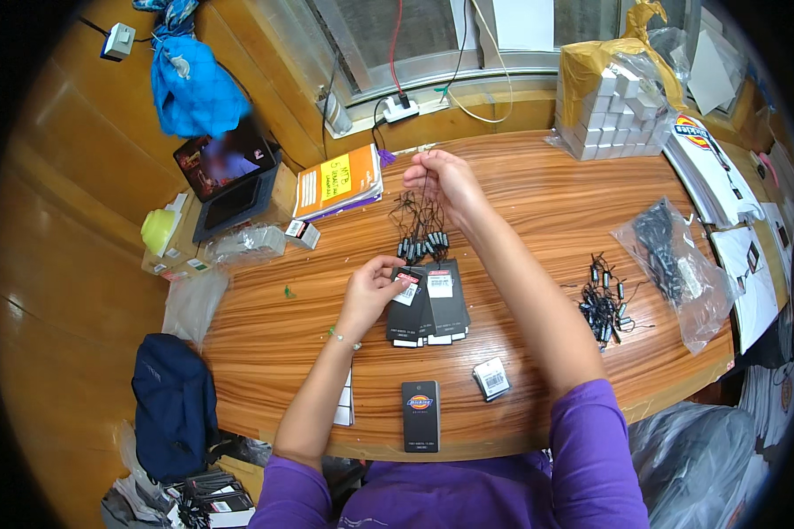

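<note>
My left hand (372, 286) pinches the upper edge of a black hang tag (406, 317) with a white barcode label. Beside and under it lies a pile of similar black tags (450, 309), fanned on the table. Farther off, my right hand (450, 183) is raised with its fingers closed on thin black strings (423, 216). These strings run down to small dark plastic locks bunched at the tags' top ends. Near the front edge lie another black hang tag (421, 428) and a small stack of white barcode labels (492, 377).
Right on the wooden table (520, 300) are a heap of black strings (604, 309) and a clear bag (679, 273) of more strings. Small white boxes (613, 115) are stacked at the back right. Notebooks (340, 182) and a propped-up screen device (225, 167) stand back left.
</note>
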`<state>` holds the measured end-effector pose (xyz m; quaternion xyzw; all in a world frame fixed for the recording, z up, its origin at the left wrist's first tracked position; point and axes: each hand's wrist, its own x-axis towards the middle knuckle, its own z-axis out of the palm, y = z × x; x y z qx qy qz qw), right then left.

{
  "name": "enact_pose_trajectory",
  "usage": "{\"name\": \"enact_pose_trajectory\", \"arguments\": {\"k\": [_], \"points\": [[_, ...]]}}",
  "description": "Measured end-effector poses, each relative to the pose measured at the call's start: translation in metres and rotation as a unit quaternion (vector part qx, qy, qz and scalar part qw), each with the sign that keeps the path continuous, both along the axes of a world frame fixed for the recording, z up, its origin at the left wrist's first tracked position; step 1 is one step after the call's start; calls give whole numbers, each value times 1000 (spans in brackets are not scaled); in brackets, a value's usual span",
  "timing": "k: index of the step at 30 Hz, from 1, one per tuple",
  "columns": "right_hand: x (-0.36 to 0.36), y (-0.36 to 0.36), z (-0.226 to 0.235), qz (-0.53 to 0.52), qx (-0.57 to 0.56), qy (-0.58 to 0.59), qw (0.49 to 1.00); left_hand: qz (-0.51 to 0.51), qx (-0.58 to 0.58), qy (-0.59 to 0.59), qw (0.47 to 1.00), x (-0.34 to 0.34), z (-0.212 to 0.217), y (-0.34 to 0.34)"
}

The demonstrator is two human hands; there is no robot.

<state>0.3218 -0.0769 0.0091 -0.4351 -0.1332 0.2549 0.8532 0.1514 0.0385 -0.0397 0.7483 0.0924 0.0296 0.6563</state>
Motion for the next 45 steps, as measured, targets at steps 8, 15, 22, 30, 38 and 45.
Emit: {"name": "enact_pose_trajectory", "arguments": {"k": [8,15,22,30,38,45], "points": [[50,29,-29,68,-243,-29,967,39,378,-35,924,0,-4,4],[66,50,-62,132,-310,-3,942,44,295,-22,954,-75,25,-10],[74,56,-58,69,-276,32,958,54,266,5,962,-135,44,-24],[-21,-47,3,97,-250,-184,946,-80,271,49,958,-150,46,-39],[-157,-161,-30,92,-477,-385,784,-105,254,84,958,-138,11,-45],[-179,-175,-48,47,-499,-460,733,-88,402,-55,910,-137,19,-44]]}}
